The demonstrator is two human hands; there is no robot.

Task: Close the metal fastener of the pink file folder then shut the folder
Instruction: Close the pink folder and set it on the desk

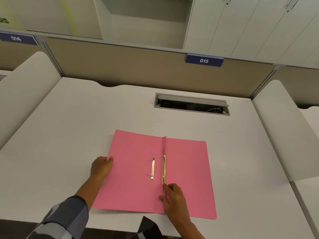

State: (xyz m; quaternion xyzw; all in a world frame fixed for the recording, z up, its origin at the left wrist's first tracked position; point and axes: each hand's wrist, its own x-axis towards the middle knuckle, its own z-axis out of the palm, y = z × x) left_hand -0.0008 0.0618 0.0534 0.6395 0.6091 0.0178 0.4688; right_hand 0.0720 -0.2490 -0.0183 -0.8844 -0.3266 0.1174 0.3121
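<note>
On the far left, above the partition, a blue sign [19, 38] shows the number 014. Below it the white table [72, 118] carries the pink file folder [133, 171], which lies open and flat near the front edge, with both covers spread to the sides. The left hand [101, 167], coming out of a grey sleeve [67, 218], holds the left edge of the left cover; its fingers [110, 159] are curled around this edge and grip it, the thumb on top. On the left cover, near the fold, lies a short gold metal bar [152, 168], flat and apart from the rest. Just to the right of it, along the raised middle fold, stands the long gold metal fastener [164, 169], which looks upright and not pressed down. The right hand [174, 197] rests on the folder at the near end of the fold; its fingers [166, 186] pinch the fold just below the fastener, index tip touching the lower end of the metal strip. Farther back on the table, to the right, is a grey cable slot [191, 104] with its lid half open. Above it on the partition hangs a second blue sign [204, 60] with 015.
</note>
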